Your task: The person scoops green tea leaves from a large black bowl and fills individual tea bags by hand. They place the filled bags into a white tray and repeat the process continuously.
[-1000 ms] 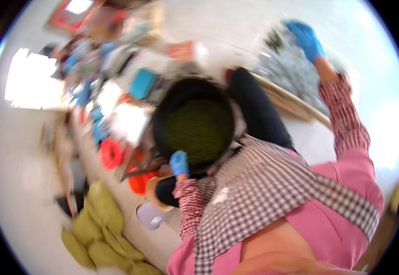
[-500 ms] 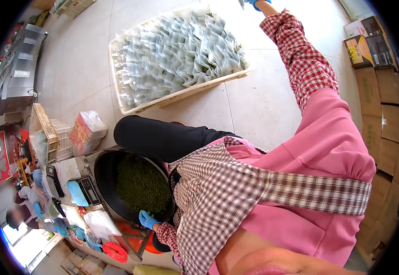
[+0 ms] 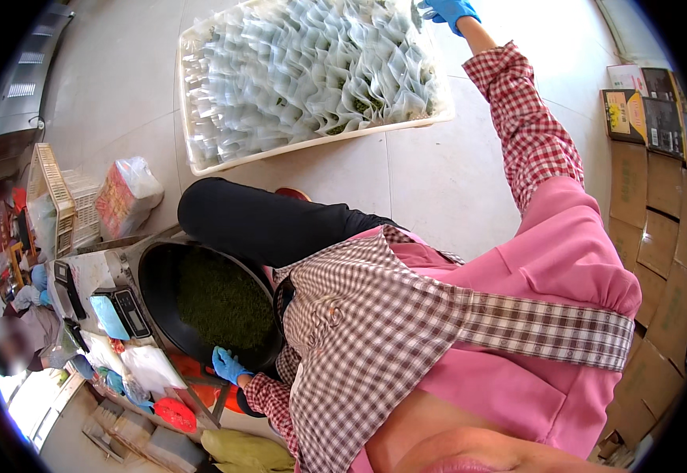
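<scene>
My left hand (image 3: 230, 366), in a blue glove, is at the near rim of a round black basin (image 3: 154, 307). Its fingers look apart, with nothing visible in them. Fine, loose dark green plant material (image 3: 221, 303) lies in the basin. My right hand (image 3: 454, 13), also gloved in blue, is stretched out by the far right corner of a white crate (image 3: 320, 143). Its fingers are closed on a small greyish thing cut off by the frame edge. Rows of upright clear plastic bags (image 3: 304, 71) fill the crate, and green bits show in some.
Beside the basin, a scale (image 3: 126, 311) stands on a table with white sheets (image 3: 150, 366). A wrapped red-and-white package (image 3: 128, 197) and slatted crates (image 3: 53, 197) are behind it. Cardboard boxes (image 3: 659, 252) are stacked at right. A person (image 3: 40, 327) works at far left.
The view has shifted, so crate, basin and table sit differently in it. My right hand shows more fully at the crate's corner. My left hand stays at the basin's rim.
</scene>
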`<state>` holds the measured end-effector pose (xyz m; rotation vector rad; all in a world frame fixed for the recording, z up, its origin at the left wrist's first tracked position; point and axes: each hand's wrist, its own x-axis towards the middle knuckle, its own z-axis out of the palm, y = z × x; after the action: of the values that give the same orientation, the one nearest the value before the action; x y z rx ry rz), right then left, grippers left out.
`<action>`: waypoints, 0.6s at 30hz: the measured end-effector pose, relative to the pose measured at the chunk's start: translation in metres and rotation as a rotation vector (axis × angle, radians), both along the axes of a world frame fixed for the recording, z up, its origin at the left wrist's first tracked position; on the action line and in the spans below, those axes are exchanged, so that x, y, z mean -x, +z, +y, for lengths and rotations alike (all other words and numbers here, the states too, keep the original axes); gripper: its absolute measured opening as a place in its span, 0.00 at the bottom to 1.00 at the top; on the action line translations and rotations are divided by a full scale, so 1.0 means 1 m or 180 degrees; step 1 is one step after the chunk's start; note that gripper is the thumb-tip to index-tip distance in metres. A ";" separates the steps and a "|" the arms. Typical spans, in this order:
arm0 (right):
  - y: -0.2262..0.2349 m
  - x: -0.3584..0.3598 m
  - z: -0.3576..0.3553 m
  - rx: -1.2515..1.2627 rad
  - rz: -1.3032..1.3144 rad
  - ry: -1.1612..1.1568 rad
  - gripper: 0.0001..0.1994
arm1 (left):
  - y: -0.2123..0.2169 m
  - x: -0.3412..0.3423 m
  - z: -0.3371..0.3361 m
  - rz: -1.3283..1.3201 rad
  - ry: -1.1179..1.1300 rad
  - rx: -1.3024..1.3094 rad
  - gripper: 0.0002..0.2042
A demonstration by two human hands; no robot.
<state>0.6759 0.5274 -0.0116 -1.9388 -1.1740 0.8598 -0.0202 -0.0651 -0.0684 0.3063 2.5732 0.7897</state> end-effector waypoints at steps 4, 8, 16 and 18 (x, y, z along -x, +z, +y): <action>-0.022 -0.017 -0.003 0.0637 -0.2367 0.0441 0.15 | -0.003 -0.001 0.010 -0.0029 -0.0208 -0.0108 0.16; -0.093 -0.062 0.007 -0.0341 -0.3200 0.1114 0.15 | -0.015 0.003 0.010 0.0022 -0.0510 -0.0168 0.13; -0.083 -0.012 0.055 0.0776 -0.4532 0.1797 0.29 | -0.016 0.023 -0.004 0.1189 -0.1265 -0.0209 0.13; -0.005 0.055 0.060 -0.0091 -0.4315 0.1765 0.34 | 0.022 0.023 0.003 0.1281 -0.1156 -0.0495 0.12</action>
<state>0.6207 0.5874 -0.0168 -2.1502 -2.5027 -0.4467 -0.0427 -0.0624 -0.0468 1.0423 2.6930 0.8581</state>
